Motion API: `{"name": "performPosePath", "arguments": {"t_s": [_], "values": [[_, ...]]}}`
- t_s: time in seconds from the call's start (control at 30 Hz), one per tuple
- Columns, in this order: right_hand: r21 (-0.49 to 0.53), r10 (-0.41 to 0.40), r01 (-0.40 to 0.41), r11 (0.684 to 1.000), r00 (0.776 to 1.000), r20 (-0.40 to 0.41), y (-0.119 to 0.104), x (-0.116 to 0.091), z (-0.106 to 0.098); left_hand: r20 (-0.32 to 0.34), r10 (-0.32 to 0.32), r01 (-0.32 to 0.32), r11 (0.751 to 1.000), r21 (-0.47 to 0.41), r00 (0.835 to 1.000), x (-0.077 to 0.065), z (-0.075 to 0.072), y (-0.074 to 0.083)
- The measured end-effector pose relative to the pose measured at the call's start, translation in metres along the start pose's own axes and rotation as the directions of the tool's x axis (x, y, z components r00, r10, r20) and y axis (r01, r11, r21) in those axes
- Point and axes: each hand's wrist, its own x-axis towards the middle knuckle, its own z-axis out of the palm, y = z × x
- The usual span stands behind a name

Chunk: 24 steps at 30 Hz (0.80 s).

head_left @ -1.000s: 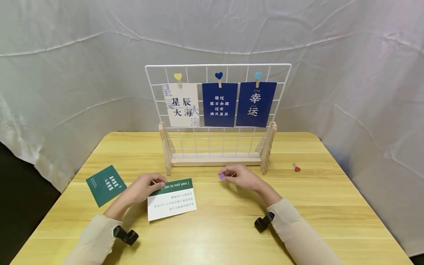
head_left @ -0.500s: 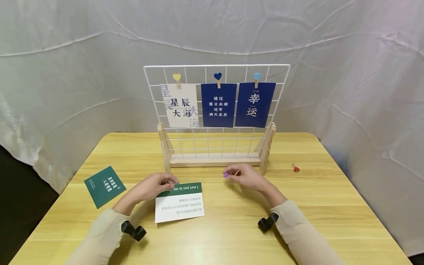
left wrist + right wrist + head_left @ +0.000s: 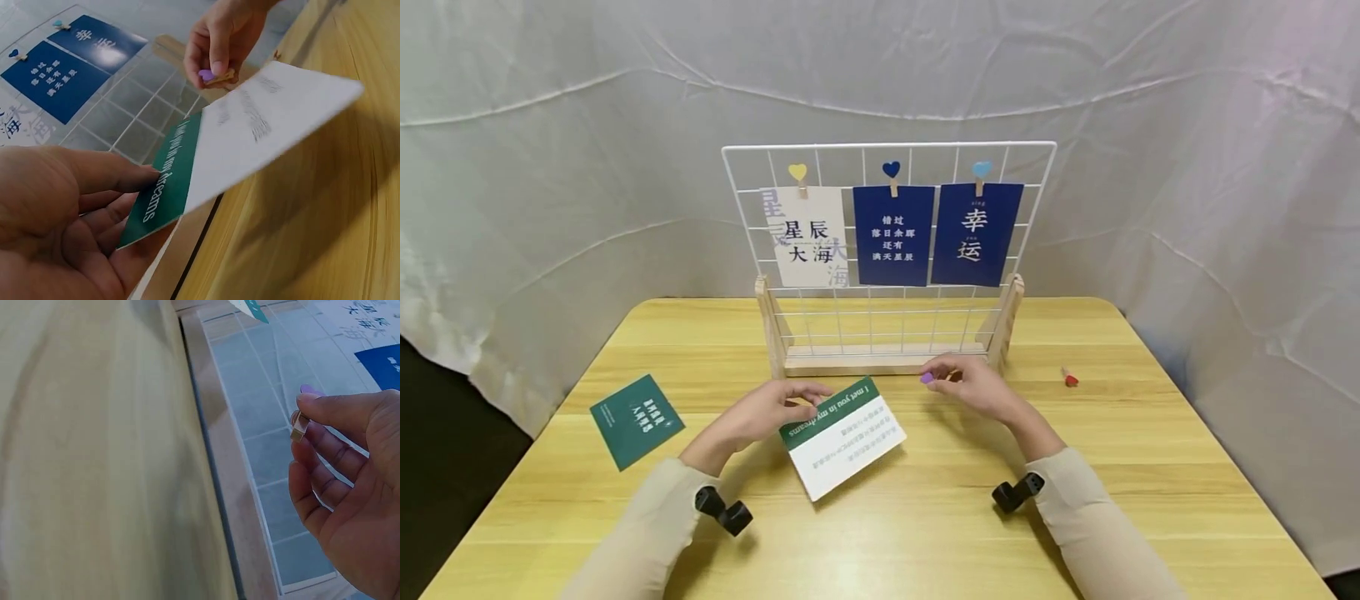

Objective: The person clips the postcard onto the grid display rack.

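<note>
My left hand (image 3: 771, 414) pinches a green-and-white card (image 3: 846, 442) by its green edge, thumb on the printed face. The card is tilted, and its print reads upside down in the head view. My right hand (image 3: 973, 387) pinches a small wooden clothespin (image 3: 299, 426) topped with a purple heart (image 3: 927, 378). Both hands are in front of a white wire grid rack (image 3: 887, 317) on wooden feet. Three cards hang on the grid: a white card (image 3: 811, 237), a dark blue card (image 3: 893, 237) and another blue card (image 3: 976, 237), each under a heart clothespin.
A dark green card (image 3: 637, 422) lies on the wooden table (image 3: 1150, 500) at the left. To the right of the rack lies a clothespin with a red heart (image 3: 1071, 381). Pale fabric (image 3: 1210, 167) hangs behind the table.
My left hand has moved right and forward, and its card has turned and tilted up. My right hand, with the purple-heart clothespin, has shifted slightly right and toward the rack.
</note>
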Motion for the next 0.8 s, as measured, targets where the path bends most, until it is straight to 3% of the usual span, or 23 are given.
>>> {"name": "performPosePath", "arguments": {"t_s": [0.1,0.3,0.7,0.8], "values": [[0.023,0.000,0.000,1.000,1.000,-0.017,-0.001,-0.001,-0.005,0.011,-0.043,0.044,0.990,-0.137,0.999,0.005,0.005,0.002],[0.045,-0.001,0.004,0.999,0.998,-0.069,-0.003,-0.003,-0.016,0.028,-0.061,0.068,0.926,-0.370,0.998,0.015,0.018,0.005],[0.033,0.039,-0.036,0.999,0.994,-0.107,-0.005,-0.006,-0.031,-0.066,-0.092,0.044,0.849,-0.526,0.994,0.038,0.044,0.010],[0.037,0.047,-0.043,0.998,0.991,-0.122,-0.006,-0.006,-0.035,-0.095,-0.114,0.045,0.839,-0.542,0.989,0.042,0.048,0.015]]}}
